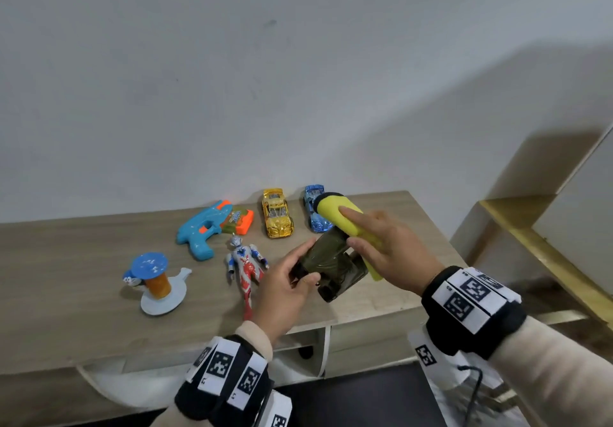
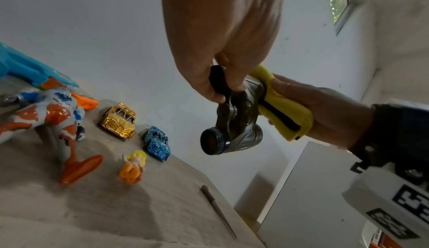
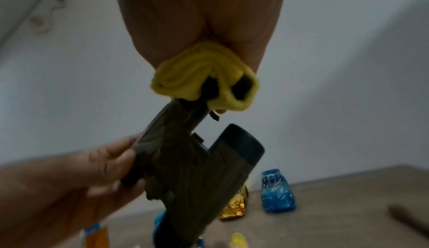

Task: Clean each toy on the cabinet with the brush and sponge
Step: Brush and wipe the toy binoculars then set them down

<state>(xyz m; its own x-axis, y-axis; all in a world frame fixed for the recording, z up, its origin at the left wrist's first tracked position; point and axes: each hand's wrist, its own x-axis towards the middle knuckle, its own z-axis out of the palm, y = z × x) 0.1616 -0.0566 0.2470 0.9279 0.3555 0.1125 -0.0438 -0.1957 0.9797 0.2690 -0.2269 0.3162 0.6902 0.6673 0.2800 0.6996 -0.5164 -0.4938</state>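
The left hand (image 1: 282, 289) gripped a dark olive toy binoculars (image 1: 328, 269) above the near right part of the wooden cabinet top (image 1: 66, 277), fingers and thumb curled round one end. The right hand (image 1: 388, 254) held a folded yellow sponge (image 1: 335, 209), fingers wrapped over it, pressing it against the far barrel of the binoculars. On the cabinet lay a gold car (image 1: 277, 217) and a blue car (image 1: 315, 209) side by side at the far edge, a blue water gun (image 1: 202, 227) to their left, a red-and-silver figure (image 1: 245, 267) nearer, and a blue-topped toy (image 1: 156, 280) at near left. A small yellow-haired doll (image 2: 133, 165) and a thin brush (image 2: 218, 209) lay nearer, right of the figure. No container showed anything inside.
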